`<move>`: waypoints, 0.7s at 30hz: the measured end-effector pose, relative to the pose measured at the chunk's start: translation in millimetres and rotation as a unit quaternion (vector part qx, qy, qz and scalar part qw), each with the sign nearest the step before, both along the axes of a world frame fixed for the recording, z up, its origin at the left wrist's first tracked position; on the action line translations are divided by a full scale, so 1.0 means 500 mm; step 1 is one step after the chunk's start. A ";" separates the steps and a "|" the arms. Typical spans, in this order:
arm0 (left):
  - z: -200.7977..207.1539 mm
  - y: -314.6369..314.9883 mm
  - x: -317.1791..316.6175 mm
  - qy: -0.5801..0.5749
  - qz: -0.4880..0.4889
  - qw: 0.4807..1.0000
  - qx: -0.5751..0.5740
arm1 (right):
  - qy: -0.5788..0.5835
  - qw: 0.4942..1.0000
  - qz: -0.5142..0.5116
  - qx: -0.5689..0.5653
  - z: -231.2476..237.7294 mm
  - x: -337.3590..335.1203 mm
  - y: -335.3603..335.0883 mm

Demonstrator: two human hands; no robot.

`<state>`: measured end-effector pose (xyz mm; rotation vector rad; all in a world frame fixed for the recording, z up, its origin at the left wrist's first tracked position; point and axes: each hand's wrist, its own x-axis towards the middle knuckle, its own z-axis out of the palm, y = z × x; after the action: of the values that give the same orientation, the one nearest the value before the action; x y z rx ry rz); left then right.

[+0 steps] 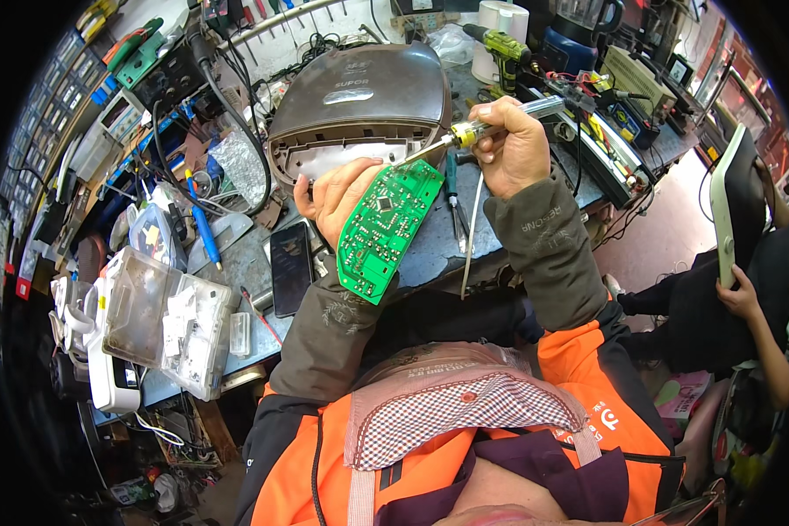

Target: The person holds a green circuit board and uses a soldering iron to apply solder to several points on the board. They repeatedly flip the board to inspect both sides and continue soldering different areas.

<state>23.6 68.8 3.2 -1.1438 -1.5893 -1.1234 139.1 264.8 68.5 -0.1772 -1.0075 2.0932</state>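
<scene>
- So the green circuit board (384, 237) is out in the open, tilted up in front of me, just on the near side of the brown appliance (359, 92). I'd call that bit done.
- My left hand (337, 195) is holding it by the left edge.
- My right hand (515, 151) is wrapped round a tool with a clear and yellow handle (469, 132), thin tip at the board's far edge. Can't tell if it's touching, so midway at best imo.
- Not done: the board isn't seated anywhere, and the appliance's near face shows a gaping opening (346, 158).
- Off left: phone (290, 272), open parts box (197, 337).
</scene>
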 end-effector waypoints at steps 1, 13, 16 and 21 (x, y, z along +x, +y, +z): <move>0.000 0.000 0.000 -0.001 -0.001 1.000 0.001 | -0.001 1.000 0.001 0.001 0.000 0.000 0.000; -0.001 -0.001 -0.004 0.001 -0.003 1.000 -0.001 | 0.007 0.999 -0.008 0.035 0.000 0.006 -0.007; -0.002 -0.002 -0.002 0.000 -0.004 1.000 0.001 | 0.022 0.998 0.002 0.065 0.003 0.010 -0.004; -0.005 -0.004 -0.001 0.000 -0.004 1.000 -0.003 | 0.040 0.993 0.026 0.112 0.000 0.014 0.005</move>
<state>22.9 66.7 1.0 -1.1551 -1.5904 -1.1247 145.9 267.5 68.5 0.0458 -1.2008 1.9986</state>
